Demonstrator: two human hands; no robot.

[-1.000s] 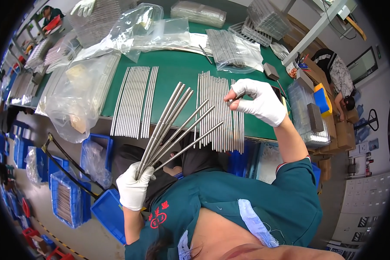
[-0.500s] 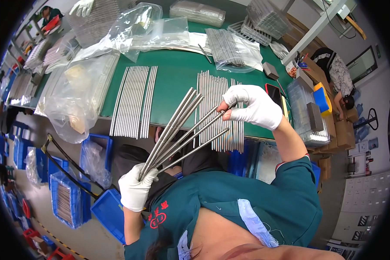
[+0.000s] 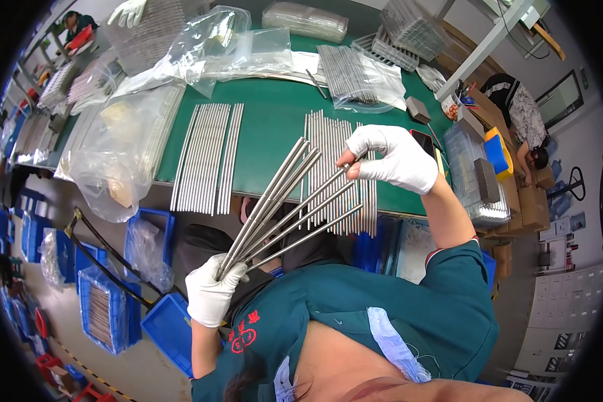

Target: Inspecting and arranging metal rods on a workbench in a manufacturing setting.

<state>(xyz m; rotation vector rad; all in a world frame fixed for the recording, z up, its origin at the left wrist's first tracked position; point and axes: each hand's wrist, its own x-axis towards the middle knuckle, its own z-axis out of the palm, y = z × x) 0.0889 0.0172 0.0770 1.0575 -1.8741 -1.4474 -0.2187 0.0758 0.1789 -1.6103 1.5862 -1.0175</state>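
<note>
Grasps metal rods (image 3: 264, 206), fanned over the lap (image 3: 311, 249) before the green table (image 3: 268, 120), by their near ends in the left hand (image 3: 214, 289); pinches one far tip with the right hand (image 3: 390, 161)

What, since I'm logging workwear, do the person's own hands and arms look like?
The left hand and right hand wear white gloves; the right one leaves some fingers bare at the tips. The dark teal sleeves are short, the right edged in red and white; the forearms are bare.
</note>
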